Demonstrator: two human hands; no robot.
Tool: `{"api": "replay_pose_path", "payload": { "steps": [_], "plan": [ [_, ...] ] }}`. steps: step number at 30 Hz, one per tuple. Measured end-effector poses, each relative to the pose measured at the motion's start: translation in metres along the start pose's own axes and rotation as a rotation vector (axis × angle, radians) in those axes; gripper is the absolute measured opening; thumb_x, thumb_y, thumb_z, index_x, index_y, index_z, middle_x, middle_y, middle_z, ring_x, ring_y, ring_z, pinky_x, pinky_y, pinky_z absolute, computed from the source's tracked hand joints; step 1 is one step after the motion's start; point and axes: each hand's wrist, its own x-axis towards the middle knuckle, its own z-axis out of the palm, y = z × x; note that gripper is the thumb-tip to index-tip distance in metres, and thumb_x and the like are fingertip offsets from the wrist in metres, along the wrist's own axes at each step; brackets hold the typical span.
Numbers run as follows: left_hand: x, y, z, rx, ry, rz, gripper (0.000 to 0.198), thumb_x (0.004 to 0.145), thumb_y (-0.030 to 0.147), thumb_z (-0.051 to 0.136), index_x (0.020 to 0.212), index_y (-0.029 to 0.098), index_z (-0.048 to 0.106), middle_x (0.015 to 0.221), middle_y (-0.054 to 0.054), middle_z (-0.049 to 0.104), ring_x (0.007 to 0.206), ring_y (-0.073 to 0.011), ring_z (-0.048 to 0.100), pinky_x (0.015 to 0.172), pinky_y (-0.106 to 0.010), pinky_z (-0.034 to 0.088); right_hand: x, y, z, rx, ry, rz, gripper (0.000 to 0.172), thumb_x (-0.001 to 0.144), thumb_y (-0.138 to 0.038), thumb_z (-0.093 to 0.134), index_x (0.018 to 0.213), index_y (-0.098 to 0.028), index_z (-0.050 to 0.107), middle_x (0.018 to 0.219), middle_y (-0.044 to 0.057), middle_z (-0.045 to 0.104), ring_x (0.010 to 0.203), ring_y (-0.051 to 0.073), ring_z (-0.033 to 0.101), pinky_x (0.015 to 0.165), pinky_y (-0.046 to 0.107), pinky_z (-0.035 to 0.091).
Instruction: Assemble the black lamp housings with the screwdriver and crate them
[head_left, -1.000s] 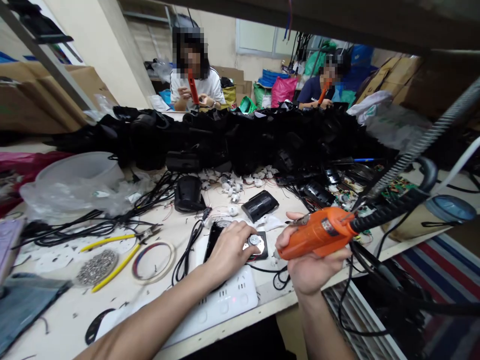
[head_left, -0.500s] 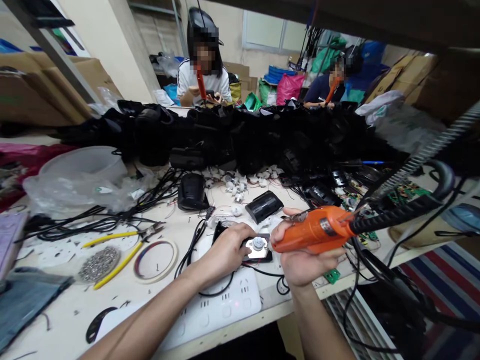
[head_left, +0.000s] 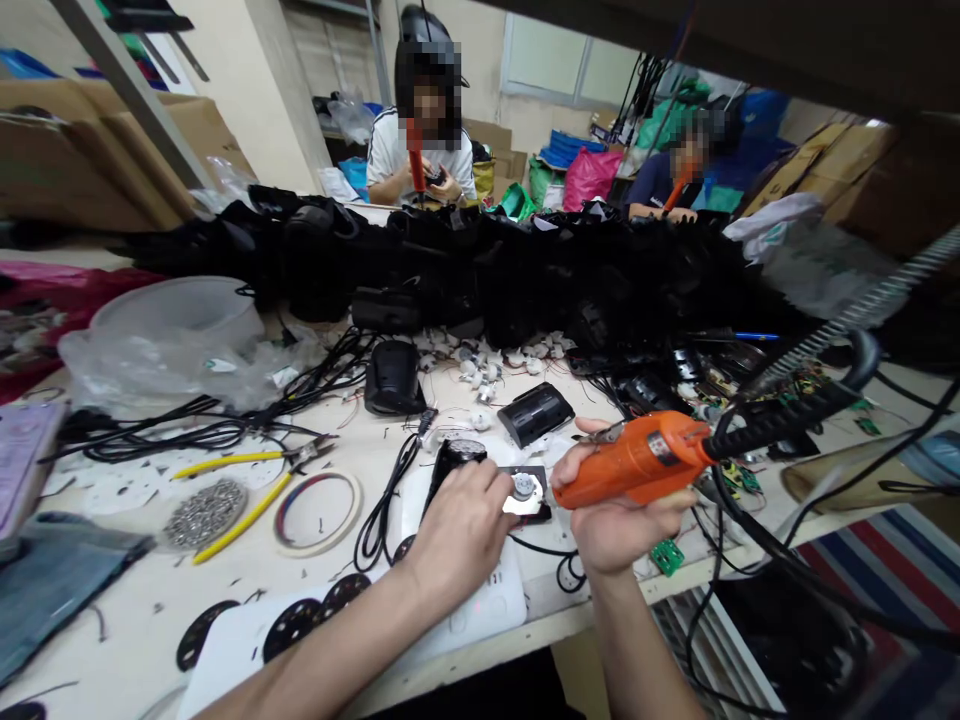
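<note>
Left forearm [head_left: 360, 650] has shifted right, uncovering black discs [head_left: 292, 630] on the white power strip [head_left: 495, 600]. Cutters [head_left: 244, 515] and tape roll [head_left: 355, 505] lie left; black shell [head_left: 535, 413] behind silver-topped unit [head_left: 525, 488]. Unit's at left hand [head_left: 461, 525]: fingers curled, can't tell if pinching. Right hand [head_left: 619, 540] grips orange driver [head_left: 634, 468], nose beside unit.

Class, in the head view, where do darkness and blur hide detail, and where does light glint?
Head view: the black pile loses detail to darkness; the label on the driver is too blurred to read; the shell behind it shows highlights.
</note>
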Motion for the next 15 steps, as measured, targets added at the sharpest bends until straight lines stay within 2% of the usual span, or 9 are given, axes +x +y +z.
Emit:
{"api": "replay_pose_path", "payload": {
  "steps": [4,9,15],
  "plan": [
    [-0.011,0.003,0.005,-0.043,-0.098,-0.015,0.008,0.087,0.019,0.053,0.089,0.017,0.06,0.094,-0.008,0.058,0.089,-0.0257,0.054,0.08,-0.042,0.045,0.0,-0.003,0.003,-0.006,-0.02,0.067,0.074,0.072,-0.082,0.036,0.09,-0.016,0.064,0.05,0.0,0.058,0.039,0.016,0.05,0.04,0.028,0.04],
    [-0.011,-0.001,0.009,-0.208,-0.029,-0.025,0.014,0.087,0.013,0.05,0.082,0.017,0.063,0.094,-0.007,0.057,0.091,-0.0215,0.054,0.083,-0.036,0.046,-0.004,-0.006,0.006,0.009,-0.022,0.134,0.075,0.07,-0.084,0.035,0.09,-0.017,0.063,0.049,-0.001,0.058,0.038,0.016,0.05,0.036,0.025,0.035],
    [-0.015,-0.003,0.015,-0.304,0.04,-0.01,0.012,0.082,0.013,0.059,0.076,0.016,0.068,0.096,-0.008,0.056,0.093,-0.0215,0.055,0.082,-0.034,0.048,-0.012,-0.004,0.008,0.037,-0.014,0.133,0.075,0.069,-0.084,0.04,0.089,-0.017,0.066,0.049,0.0,0.059,0.04,0.015,0.05,0.039,0.026,0.04]
  ]
}}
